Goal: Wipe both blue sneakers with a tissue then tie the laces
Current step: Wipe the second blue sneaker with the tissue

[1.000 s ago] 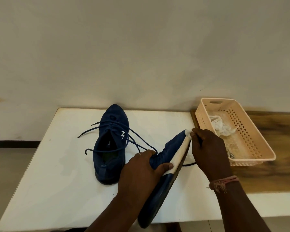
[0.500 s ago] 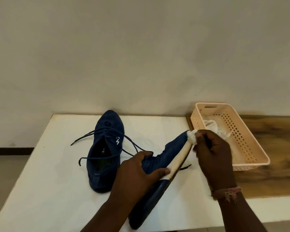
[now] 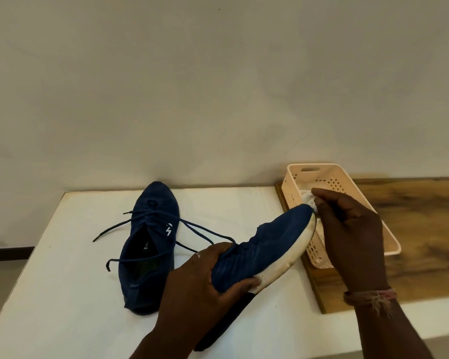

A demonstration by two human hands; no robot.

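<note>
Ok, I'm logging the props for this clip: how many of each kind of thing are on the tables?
Blue sneakers: 2, one resting on the white table at, one held up
Tissue wads: 1
Peach plastic baskets: 1
Wooden boards: 1
Total: 5

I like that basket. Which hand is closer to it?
Right. The right hand, pinching a tissue at the sneaker's toe, is over the peach basket; the left hand grips the sneaker farther left.

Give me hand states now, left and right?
Left hand: grips the tilted blue sneaker around its middle.
Right hand: pinches a white tissue against the sneaker's toe.
</note>
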